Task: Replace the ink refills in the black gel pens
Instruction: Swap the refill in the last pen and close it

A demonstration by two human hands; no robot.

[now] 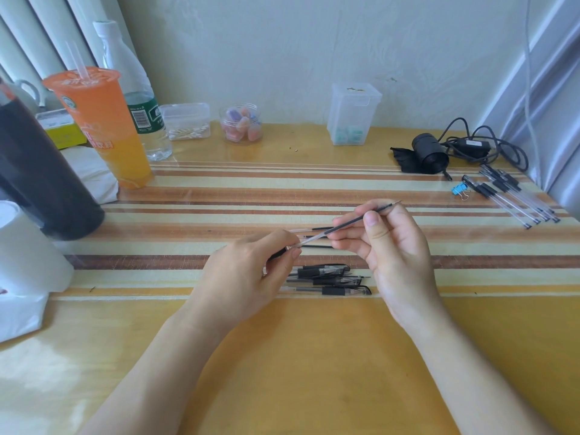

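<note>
Black refill point(320, 236) slanting mid-frame: right hand point(398, 246) pinching tip end, left hand point(244, 271) pinching clear tail. Upper left: orange cup point(103, 120) print blurring, unreadable; bottle point(146, 113) label showing barcode.

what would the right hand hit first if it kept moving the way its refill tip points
Probably the pile of pens at far right, near the blue binder clip; the cloth before it looks free. The right hand holds the refill above the table, so it might pass over.
</note>
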